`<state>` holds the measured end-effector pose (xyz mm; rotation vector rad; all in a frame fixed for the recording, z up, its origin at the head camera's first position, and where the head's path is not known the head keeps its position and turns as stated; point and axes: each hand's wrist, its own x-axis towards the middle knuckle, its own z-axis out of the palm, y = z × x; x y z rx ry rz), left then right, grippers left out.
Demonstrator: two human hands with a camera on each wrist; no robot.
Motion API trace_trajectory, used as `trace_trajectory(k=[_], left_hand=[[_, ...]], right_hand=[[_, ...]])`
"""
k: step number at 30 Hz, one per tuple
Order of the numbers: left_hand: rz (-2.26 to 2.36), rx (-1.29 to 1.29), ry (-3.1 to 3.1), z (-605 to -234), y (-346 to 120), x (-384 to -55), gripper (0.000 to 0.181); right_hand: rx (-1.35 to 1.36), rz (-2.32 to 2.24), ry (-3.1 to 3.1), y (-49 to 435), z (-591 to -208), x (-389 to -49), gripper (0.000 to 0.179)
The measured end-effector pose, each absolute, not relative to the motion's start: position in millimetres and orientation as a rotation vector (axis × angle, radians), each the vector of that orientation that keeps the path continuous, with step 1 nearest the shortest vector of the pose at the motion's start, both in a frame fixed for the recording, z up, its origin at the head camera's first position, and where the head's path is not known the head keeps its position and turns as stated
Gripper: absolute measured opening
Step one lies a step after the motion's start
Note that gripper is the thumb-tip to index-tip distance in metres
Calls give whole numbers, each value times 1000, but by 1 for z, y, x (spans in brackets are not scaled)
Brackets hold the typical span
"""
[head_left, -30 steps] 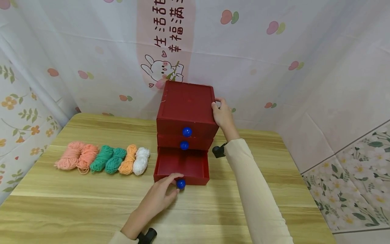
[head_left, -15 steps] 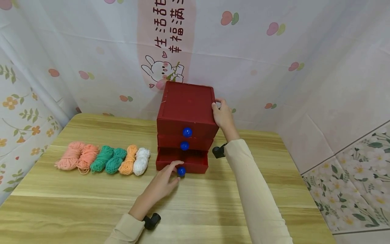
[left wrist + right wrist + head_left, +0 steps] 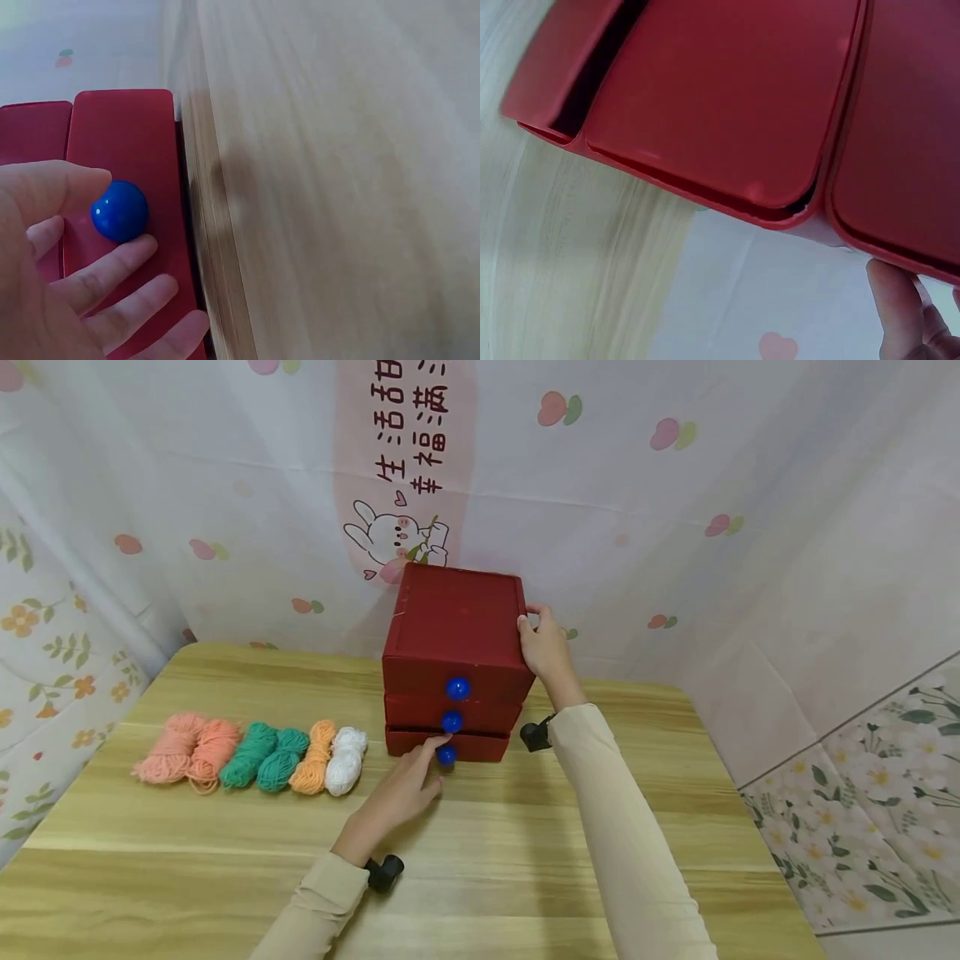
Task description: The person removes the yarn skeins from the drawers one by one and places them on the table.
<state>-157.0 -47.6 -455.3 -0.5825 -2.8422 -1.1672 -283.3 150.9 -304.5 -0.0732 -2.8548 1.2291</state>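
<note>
A red drawer cabinet stands on the table against the curtain, with round blue knobs on its stacked drawers. Its bottom drawer sticks out slightly. My left hand is at that drawer's front; in the left wrist view the blue knob sits between thumb and a finger, the other fingers spread. Higher up, my right hand rests against the cabinet's upper right side, thumb at the top edge. The right wrist view catches its fingers by the red wall; their far ends are partly hidden.
Left of the cabinet, several yarn skeins lie in a row: pink, green, orange and white. The wooden table extends in front. A patterned curtain hangs directly behind the cabinet.
The bottom drawer has slid back from well pulled out to nearly in, and my left hand has moved forward with its knob. My right hand stays on the cabinet's side.
</note>
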Motion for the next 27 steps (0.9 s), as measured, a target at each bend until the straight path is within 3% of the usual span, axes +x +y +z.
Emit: trace_trajectory(k=[11, 20, 27], left_hand=[[-1168, -624, -2870, -453, -46, -163, 42], [-1146, -658, -2956, -450, -49, -160, 49], [-972, -781, -2983, -431, -65, -153, 43]], right_hand=[[-68, 1220, -2839, 152, -301, -283, 47], [-79, 1235, -2821, 152, -305, -282, 46], [-21, 1363, -2792, 153, -316, -282, 49]])
